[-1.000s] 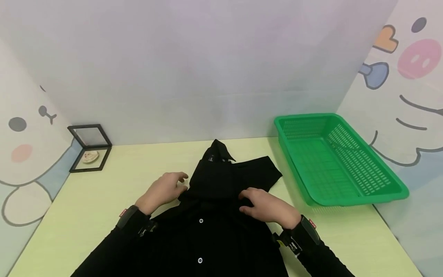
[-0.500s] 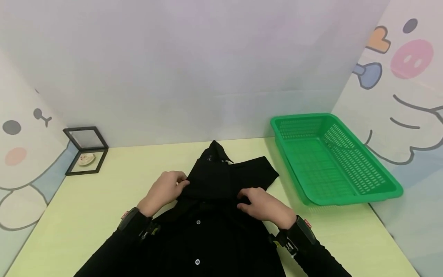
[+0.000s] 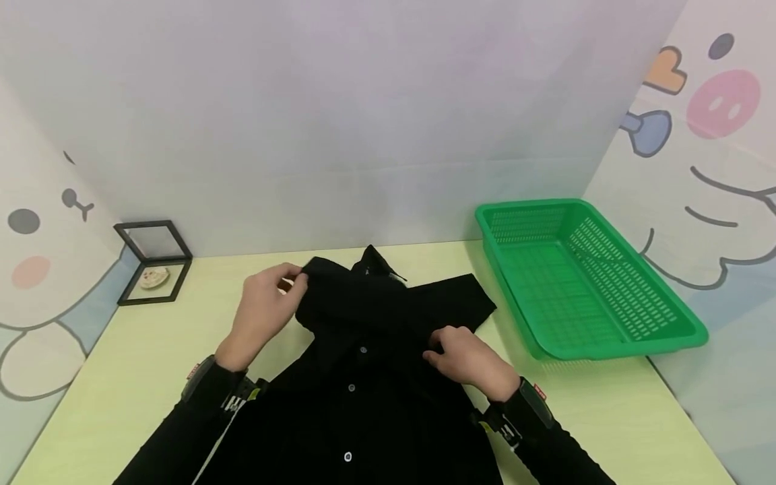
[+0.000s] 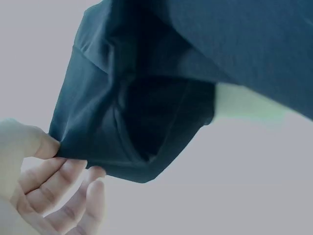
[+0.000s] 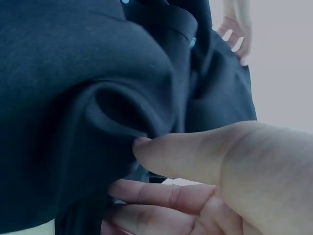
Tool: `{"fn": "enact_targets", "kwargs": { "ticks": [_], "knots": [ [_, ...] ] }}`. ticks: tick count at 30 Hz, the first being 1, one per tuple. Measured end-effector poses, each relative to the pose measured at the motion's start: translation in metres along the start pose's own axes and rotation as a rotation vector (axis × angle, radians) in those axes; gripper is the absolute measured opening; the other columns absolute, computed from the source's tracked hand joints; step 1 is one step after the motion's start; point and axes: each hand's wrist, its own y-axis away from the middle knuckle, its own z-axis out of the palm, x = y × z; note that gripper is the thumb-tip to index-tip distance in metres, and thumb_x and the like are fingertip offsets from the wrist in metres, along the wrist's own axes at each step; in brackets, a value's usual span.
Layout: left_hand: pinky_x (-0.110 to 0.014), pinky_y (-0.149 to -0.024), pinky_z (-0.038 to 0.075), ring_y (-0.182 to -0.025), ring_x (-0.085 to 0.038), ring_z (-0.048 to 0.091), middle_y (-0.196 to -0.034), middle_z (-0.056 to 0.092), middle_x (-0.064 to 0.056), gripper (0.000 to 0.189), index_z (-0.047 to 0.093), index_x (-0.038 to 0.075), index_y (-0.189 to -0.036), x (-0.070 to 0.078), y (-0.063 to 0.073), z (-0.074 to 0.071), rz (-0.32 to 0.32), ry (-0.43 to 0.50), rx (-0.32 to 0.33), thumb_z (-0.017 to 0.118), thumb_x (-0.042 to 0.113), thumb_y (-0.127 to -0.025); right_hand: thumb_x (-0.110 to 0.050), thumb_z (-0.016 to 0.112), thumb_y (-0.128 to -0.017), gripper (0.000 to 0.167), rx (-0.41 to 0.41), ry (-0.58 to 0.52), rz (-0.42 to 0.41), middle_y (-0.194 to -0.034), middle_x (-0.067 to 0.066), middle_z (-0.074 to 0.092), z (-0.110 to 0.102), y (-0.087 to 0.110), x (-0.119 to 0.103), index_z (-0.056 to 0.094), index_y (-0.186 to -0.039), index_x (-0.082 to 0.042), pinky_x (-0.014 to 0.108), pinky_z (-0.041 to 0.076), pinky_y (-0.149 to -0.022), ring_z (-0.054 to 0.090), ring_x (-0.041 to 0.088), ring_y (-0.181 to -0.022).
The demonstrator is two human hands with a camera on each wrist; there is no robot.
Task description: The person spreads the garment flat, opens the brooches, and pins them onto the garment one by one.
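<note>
From above, the head camera faces forward and down, far enough back to take in the pale-yellow tabletop point(image 3: 212, 283) and green plastic basket point(image 3: 570, 289). Both wrist cameras look from close range at the black button-up shirt point(image 3: 394, 417). All three views share the left hand point(image 3: 261, 313) — upper right in the right wrist's — and two share the right hand point(image 3: 473, 360).

Shirt point(image 3: 388, 377), lower ctr of frame: matt cloth, fine smooth weave w/ soft creases; button point(image 3: 348, 457), smooth, plastic-like. Basket point(image 3: 576, 289), mid-R: smooth perforated plastic, slight sheen. Tabletop point(image 3: 606, 417), btm R: smooth, low-gloss, material unclear. Backdrop point(image 3: 364, 135), upper ctr: matt sheet, faintly creased. Case point(image 3: 166, 259), mid-L: plastic-like, w/ smooth clear pane point(image 3: 156, 240).
</note>
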Motion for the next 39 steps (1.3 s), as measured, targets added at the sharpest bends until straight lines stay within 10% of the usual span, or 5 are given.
{"fn": "enact_targets", "kwargs": {
  "ticks": [12,19,26,30,39],
  "knots": [
    [-0.008,-0.069,0.039,-0.081,0.003,0.062,-0.097,0.076,-0.016,0.027,0.071,-0.004,-0.112,0.000,-0.018,-0.063,-0.149,0.000,0.389,0.058,0.017,-0.104,-0.019,0.068,-0.099,0.014,0.015,0.053,0.047,-0.074,0.004,0.062,-0.003,0.001,0.000,0.073,-0.096,-0.006,0.033,0.046,-0.060,0.056,0.016,-0.061],
    [-0.018,-0.072,0.037,-0.072,0.008,0.051,-0.083,0.061,0.029,0.028,0.063,0.004,-0.118,-0.001,-0.020,-0.105,-0.254,0.092,0.546,0.051,0.027,-0.108,-0.020,0.067,-0.101,0.026,0.036,0.083,0.091,-0.067,0.007,0.054,-0.004,0.004,0.005,0.061,-0.078,-0.010,0.033,0.040,-0.055,0.053,0.019,-0.057],
    [-0.019,-0.085,0.047,-0.099,-0.016,0.072,-0.112,0.075,-0.023,0.027,0.066,-0.007,-0.118,0.001,-0.006,-0.081,-0.167,0.008,0.373,0.059,0.015,-0.105,-0.020,0.066,-0.101,0.025,0.028,0.070,0.096,-0.067,0.008,0.053,-0.004,0.005,0.006,0.060,-0.079,-0.010,0.034,0.039,-0.056,0.052,0.020,-0.057],
    [-0.036,-0.081,0.051,-0.096,-0.038,0.072,-0.107,0.076,-0.021,0.020,0.067,-0.003,-0.115,-0.006,0.010,-0.054,-0.088,-0.030,0.200,0.062,0.012,-0.103,-0.019,0.066,-0.101,0.023,0.037,0.069,0.075,-0.066,0.007,0.053,-0.003,0.006,0.006,0.061,-0.080,-0.010,0.033,0.038,-0.055,0.051,0.019,-0.056],
    [-0.032,-0.074,0.057,-0.083,-0.012,0.068,-0.104,0.075,-0.003,0.015,0.071,0.009,-0.115,-0.020,0.039,-0.032,0.100,-0.057,-0.295,0.060,0.013,-0.106,-0.017,0.067,-0.101,0.012,0.065,0.074,0.066,-0.071,0.005,0.054,-0.005,0.008,0.005,0.067,-0.095,-0.007,0.032,0.041,-0.056,0.053,0.017,-0.059]
  ]
}}
